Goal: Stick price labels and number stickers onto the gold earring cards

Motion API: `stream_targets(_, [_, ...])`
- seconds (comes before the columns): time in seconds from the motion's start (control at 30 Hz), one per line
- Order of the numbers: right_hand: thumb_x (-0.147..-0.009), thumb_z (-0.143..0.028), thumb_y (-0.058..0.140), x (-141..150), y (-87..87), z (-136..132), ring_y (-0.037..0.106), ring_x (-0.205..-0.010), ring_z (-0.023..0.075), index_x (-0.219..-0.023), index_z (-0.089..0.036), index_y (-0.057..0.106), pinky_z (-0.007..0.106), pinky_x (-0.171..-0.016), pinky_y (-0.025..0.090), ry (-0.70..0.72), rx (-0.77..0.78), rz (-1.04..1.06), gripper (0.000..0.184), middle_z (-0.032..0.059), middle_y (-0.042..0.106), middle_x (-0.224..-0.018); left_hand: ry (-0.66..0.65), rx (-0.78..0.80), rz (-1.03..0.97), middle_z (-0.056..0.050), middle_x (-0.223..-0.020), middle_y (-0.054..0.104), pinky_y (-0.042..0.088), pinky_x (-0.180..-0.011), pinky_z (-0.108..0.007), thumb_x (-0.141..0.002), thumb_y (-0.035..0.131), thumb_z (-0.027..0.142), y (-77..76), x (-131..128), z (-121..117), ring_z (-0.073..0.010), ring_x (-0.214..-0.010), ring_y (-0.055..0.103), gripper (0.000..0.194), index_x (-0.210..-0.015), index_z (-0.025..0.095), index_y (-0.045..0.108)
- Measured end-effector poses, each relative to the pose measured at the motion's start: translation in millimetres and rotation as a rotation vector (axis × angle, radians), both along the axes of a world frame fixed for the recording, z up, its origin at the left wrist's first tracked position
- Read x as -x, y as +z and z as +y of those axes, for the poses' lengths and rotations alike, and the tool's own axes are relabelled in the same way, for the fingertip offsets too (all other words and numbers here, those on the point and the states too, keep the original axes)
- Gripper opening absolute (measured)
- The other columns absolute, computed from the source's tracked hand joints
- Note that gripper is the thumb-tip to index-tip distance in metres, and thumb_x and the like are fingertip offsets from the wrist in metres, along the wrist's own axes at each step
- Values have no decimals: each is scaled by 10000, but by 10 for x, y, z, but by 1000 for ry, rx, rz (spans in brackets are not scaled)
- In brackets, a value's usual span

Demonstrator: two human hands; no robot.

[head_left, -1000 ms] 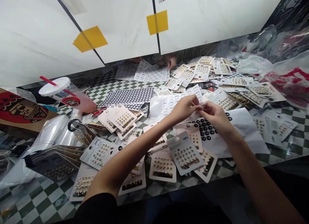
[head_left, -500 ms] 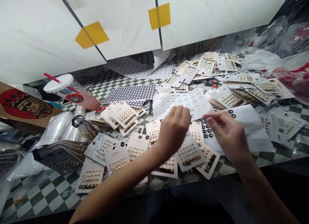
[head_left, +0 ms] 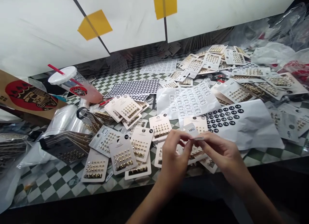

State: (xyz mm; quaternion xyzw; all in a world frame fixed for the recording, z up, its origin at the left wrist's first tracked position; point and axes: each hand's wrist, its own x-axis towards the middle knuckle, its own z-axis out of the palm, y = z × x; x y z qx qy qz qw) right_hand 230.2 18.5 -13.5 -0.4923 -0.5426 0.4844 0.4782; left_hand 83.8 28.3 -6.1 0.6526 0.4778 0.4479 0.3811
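My left hand (head_left: 175,153) and my right hand (head_left: 218,150) meet fingertip to fingertip above the table's front part. Both are closed in a pinch on a small pale strip (head_left: 199,138), too small to make out exactly. Just beneath lies a grey-white earring card (head_left: 191,129) with a printed label, partly covered by my fingers. Behind my hands is a sheet of white price labels (head_left: 185,101). Beside it, nearer my right hand, lies a sheet of round black stickers (head_left: 223,116) marked 4. Cards of gold stud earrings (head_left: 122,154) spread to the left of my left hand.
A heap of earring cards (head_left: 212,61) covers the back right. At left stand a plastic cup with a red straw (head_left: 82,87) and a brown paper bag (head_left: 31,97). White panels (head_left: 135,21) with yellow tape overhang the checkered table. Clear plastic bags (head_left: 272,53) lie far right.
My left hand has come down and toward my right hand, which has moved left and down off the round-sticker sheet. Their fingertips now meet. The view has tilted slightly down.
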Motion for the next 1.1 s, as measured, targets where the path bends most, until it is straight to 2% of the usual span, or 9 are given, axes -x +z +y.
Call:
stream_targets(0.13, [-839, -313, 557, -59, -150, 180, 570, -906, 207, -1115, -183, 611, 347, -810, 485, -137, -22, -396, 310, 89, 597, -1050, 133, 143, -99, 3, -791, 579, 456, -677, -215, -868, 564, 251, -71, 72, 14, -110, -741, 557, 79, -813, 194, 571])
stream_targets(0.23, [-800, -252, 542, -84, -231, 359, 546, -837, 211, -1175, -139, 570, 364, -750, 488, -120, 11, -517, 393, 92, 583, -946, 155, 233, -116, 6, -788, 597, 450, -699, -213, -863, 565, 257, -124, 83, 37, -111, -749, 572, 74, -822, 196, 571])
stream_targets(0.33, [-785, -222, 518, -95, -214, 457, 540, -762, 189, -1174, -140, 574, 341, -697, 485, -34, 69, -463, 401, 53, 561, -823, 169, 270, -93, 8, -789, 611, 447, -716, -215, -855, 567, 246, -137, 48, 51, -114, -760, 583, 58, -896, 205, 557])
stream_targets(0.47, [-779, -274, 559, -121, -118, 422, 548, -704, 162, -1102, -162, 639, 305, -657, 489, 19, 149, -287, 351, 32, 569, -779, 196, 317, -121, 43, -728, 609, 437, -695, -214, -837, 584, 205, -130, -65, 33, -106, -692, 573, 336, -1126, 237, 417])
stream_targets(0.67, [-766, -337, 650, -169, -68, 300, 628, -928, 197, -936, -216, 729, 306, -851, 495, -10, 253, 59, 223, 48, 689, -978, 278, 338, -202, 40, -726, 605, 437, -668, -213, -839, 573, 199, -186, -282, -23, -108, -680, 579, 281, -1029, 228, 367])
stream_targets(0.87, [-769, -362, 654, -213, -159, 306, 657, -861, 201, -983, -207, 728, 333, -831, 518, -7, 338, 126, 275, 55, 721, -924, 292, 319, -211, 34, -741, 590, 438, -669, -225, -846, 558, 192, -247, -319, -12, -118, -703, 590, 276, -1039, 230, 363])
stream_targets(1.1, [-773, -387, 648, -211, -138, 310, 661, -811, 193, -939, -206, 726, 319, -784, 531, -12, 318, 133, 258, 50, 717, -883, 275, 344, -228, 32, -736, 592, 443, -678, -235, -845, 558, 202, -245, -308, 21, -124, -715, 599, 265, -1024, 226, 364])
